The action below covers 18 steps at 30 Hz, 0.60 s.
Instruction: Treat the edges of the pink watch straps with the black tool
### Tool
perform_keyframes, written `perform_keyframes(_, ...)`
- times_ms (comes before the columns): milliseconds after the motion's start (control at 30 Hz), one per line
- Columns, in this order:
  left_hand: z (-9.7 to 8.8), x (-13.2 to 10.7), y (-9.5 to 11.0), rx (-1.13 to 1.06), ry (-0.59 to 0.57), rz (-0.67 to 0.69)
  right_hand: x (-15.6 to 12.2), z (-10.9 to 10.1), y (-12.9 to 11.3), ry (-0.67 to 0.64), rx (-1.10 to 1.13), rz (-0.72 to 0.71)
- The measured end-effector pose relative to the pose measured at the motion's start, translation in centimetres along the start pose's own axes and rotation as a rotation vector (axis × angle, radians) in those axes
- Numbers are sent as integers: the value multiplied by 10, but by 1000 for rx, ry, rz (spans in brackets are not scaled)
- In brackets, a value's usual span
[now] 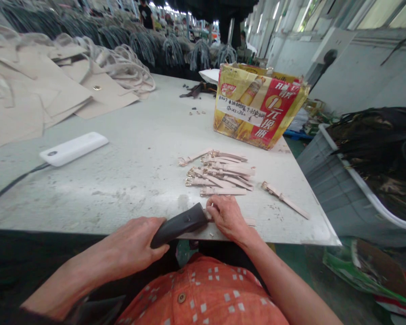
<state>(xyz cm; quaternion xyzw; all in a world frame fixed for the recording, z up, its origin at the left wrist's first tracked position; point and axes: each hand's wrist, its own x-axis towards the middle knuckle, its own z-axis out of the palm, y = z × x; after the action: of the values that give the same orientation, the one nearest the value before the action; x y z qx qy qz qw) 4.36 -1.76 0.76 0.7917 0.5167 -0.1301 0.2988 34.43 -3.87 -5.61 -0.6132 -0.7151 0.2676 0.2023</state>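
My left hand is closed round the back of a dark, smooth-handled tool at the table's front edge. The tool's working tip points right and is mostly hidden by my right fingers. My right hand has its fingers curled at that tip, pressing a pale beige buckle strap against the tabletop; only the strap's end shows past the hand. Just beyond lies a loose pile of similar beige straps with gold-coloured buckles. Off to the right, a single strap lies slanted by itself.
A yellow and red cardboard box stands at the table's back right. Beige panels with looped handles cover the far left. A white corded device lies left. Beside the table is a grey bin of dark items.
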Motion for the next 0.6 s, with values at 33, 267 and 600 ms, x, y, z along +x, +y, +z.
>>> perform_keyframes(33,-1,0,0,-8,2,1,1,0,-1,3,8,1)
perform_keyframes(267,-4,-2,5,-14,-16,-4,2,0,8,32,220,-12)
perform_keyframes(600,-7,-1,2,-31,24,17,-34,-3,27,128,109,-137)
